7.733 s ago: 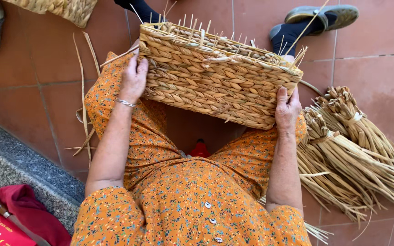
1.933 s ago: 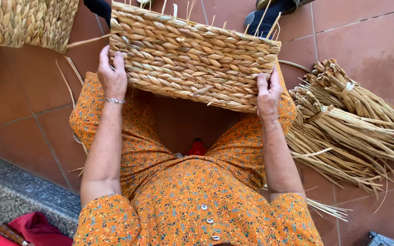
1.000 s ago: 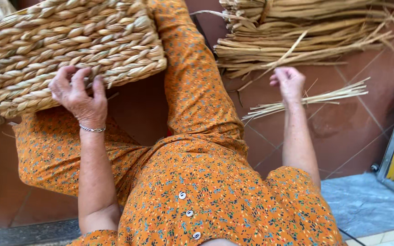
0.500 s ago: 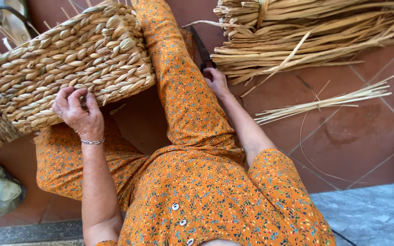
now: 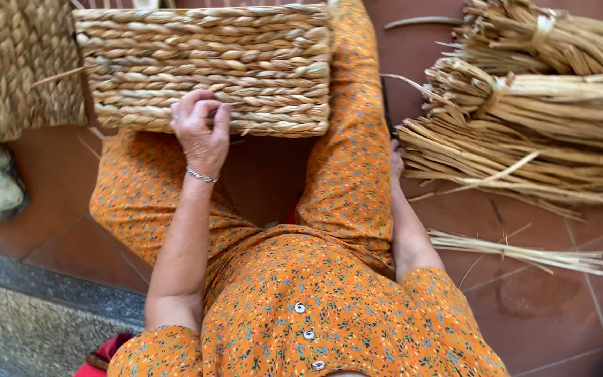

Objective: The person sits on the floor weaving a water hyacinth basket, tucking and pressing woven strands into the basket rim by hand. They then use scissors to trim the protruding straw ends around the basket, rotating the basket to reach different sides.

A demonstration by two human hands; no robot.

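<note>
One basket point(image 5: 204, 66) lay far across your lap; your left hand point(image 5: 202, 131) curled closed on its near edge, your right hand point(image 5: 396, 157) mostly hidden, grip unclear.

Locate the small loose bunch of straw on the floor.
In the head view the loose bunch lies on the tiled floor at the person's right, beside the right elbow and just nearer than the big tied bundles.

Rectangular braided straw basket point(image 5: 207, 66) lies across the lap (unfinished top edge).
</note>
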